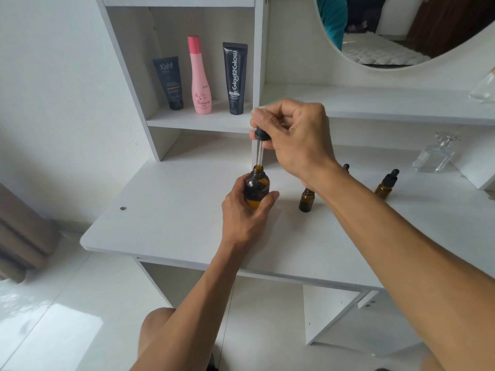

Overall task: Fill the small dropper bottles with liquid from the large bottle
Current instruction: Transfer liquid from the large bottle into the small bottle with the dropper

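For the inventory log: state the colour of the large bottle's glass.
Amber-brown glass on the large bottle; the head view shows it.

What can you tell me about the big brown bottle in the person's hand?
The large bottle is round, dark amber, glass-like, with its cap off. It stands about upright on the white desk, gripped by the left hand. Liquid shows near its bottom. The right hand holds a dropper whose clear tube points into its open neck.

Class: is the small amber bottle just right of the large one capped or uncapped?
Uncapped: the small amber bottle shows a bare threaded neck, no dropper top.
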{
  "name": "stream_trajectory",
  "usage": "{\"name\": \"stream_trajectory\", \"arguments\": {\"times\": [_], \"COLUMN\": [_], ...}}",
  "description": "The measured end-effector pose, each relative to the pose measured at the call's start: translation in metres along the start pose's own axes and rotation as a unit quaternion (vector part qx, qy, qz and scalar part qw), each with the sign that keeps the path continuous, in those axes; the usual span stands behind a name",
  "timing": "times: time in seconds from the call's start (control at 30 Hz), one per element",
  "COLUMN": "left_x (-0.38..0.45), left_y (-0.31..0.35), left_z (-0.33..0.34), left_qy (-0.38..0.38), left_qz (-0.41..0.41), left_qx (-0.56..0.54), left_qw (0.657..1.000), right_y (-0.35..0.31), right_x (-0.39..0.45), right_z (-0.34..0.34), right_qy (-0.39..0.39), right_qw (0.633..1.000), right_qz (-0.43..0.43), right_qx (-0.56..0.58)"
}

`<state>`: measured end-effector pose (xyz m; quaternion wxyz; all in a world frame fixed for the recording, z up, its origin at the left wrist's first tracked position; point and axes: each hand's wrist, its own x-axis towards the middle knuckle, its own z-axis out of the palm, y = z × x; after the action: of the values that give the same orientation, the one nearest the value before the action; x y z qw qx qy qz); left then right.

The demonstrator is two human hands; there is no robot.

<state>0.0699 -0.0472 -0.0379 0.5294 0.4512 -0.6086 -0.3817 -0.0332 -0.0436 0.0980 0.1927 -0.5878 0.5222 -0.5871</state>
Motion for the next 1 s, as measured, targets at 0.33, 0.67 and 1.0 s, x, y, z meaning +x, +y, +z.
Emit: {"name": "stream_trajectory", "arguments": {"times": [0.33,0.67,1.0], "left_x": [0.001,0.001,0.000], "left_y": [-0.003,-0.002,0.000], "left_z": [0.000,0.000,-0.001], "left_qy": [-0.009,-0.010,-0.006], "left_qz": [-0.003,-0.012,0.000], "left_qx": [0.000,-0.005,0.009], "left_qw": [1.000,1.000,1.000], "right_y": [0.021,0.025,0.013], "right_x": [-0.013,-0.018,-0.016], "right_z": [0.008,0.009,0.006], "right_qy": [-0.024,-0.025,-0.013], "right_qw": [0.999,0.999,0.999], "right_qz": [0.015,0.023,0.035], "right_qx": [-0.023,-0.017,0.008]}}
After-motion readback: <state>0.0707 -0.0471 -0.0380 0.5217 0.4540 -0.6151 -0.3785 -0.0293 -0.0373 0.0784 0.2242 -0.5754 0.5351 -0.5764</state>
